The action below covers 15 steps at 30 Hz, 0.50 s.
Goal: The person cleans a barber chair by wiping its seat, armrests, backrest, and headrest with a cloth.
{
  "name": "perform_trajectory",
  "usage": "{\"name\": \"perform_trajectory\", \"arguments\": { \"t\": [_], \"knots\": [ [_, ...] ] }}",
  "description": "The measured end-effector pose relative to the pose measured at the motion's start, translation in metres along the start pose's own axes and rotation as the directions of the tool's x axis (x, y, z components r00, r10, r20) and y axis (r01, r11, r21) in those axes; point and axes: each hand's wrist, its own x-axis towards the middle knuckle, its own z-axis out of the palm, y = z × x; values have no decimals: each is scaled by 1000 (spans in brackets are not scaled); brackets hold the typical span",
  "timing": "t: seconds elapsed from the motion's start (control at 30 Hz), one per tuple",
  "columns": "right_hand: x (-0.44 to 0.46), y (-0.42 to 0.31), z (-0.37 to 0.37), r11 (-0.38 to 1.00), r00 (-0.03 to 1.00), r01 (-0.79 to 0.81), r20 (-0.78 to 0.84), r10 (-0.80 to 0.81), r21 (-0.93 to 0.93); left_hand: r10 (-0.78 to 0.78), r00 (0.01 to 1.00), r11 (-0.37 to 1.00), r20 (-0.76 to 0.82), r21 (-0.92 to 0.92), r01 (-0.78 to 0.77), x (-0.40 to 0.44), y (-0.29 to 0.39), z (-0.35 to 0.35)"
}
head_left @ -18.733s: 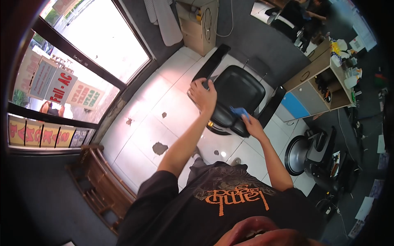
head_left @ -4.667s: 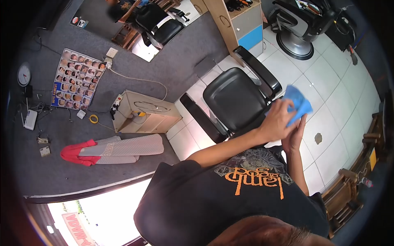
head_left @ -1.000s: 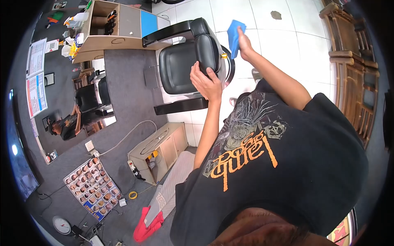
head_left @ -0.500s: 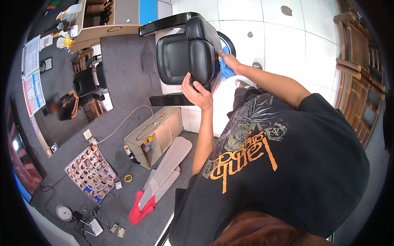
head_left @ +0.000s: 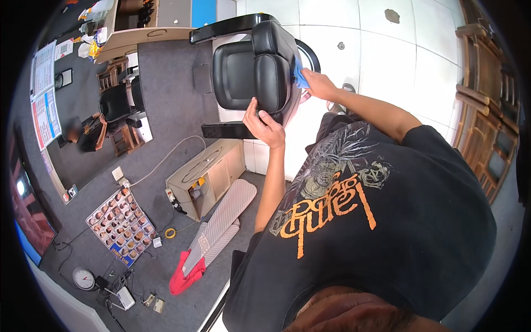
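Observation:
A black padded barber chair (head_left: 234, 74) stands on the white tiled floor. My left hand (head_left: 264, 127) rests at the near side of its backrest (head_left: 272, 83), fingers apart and holding nothing. In my right hand (head_left: 319, 86) is a blue cloth (head_left: 300, 74), pressed against the rear face of the backrest. Part of the cloth is hidden by the fingers and the chair. Behind the backrest, the round chair base (head_left: 311, 55) shows in part.
Wooden cabinets stand beyond the chair (head_left: 149, 36) and to its left (head_left: 213, 177). A striped cloth (head_left: 224, 216) hangs near the lower cabinet. A mirror (head_left: 102, 110) and a poster (head_left: 123, 226) are on the grey wall. Bamboo furniture (head_left: 487, 105) lines the right side.
My right hand has brought the blue cloth from the space behind the chair onto the backrest's rear, then shifted it slightly up. My left hand has moved slightly down the backrest's side.

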Motion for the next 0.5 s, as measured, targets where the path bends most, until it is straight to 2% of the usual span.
{"name": "perform_trajectory", "arguments": {
  "t": [0.03, 0.13, 0.2, 0.23, 0.27, 0.3, 0.33, 0.37, 0.47, 0.5],
  "knots": [
    [1, 4, -5, 981, 981, 186, -44, -189, -59, -5, 1000, 1000, 1, 3, 5, -1, 0, 0],
    [0, 0, -13, 990, 990, 141, -12, -141, -9, -2, 1000, 1000, -5, 5, 2, -1, -1, 0],
    [2, -10, -11, 990, 981, -139, 139, 133, 31, 2, 1000, 1000, -5, 13, -2, -1, -2, 0],
    [4, -13, -10, 960, 940, -278, 217, 265, 32, 2, 1000, 1000, -6, 17, -2, -1, -2, 1],
    [10, -17, -9, 790, 826, -547, 328, 458, 275, 1, 1000, 1000, -4, 13, -1, -2, -2, 1],
    [18, -19, -6, 491, 665, -746, 479, 573, 450, 2, 1000, 1000, -4, 9, -2, -2, -2, 1],
    [23, -20, -4, 110, 482, -842, 647, 591, 527, 3, 1000, 1000, -4, 6, -3, -2, -2, 1],
    [21, -20, -6, -227, 428, -818, 822, 374, 529, -3, 1000, 1000, -5, 7, 3, -3, -1, 1],
    [18, -14, -3, -88, 442, -822, 727, 525, 563, -7, 1000, 1000, -8, 5, 7, 0, 0, 1],
    [15, -13, -8, 88, 465, -845, 643, 609, 528, -7, 1000, 1000, -10, 2, 7, 0, 1, 1]
  ]
}}
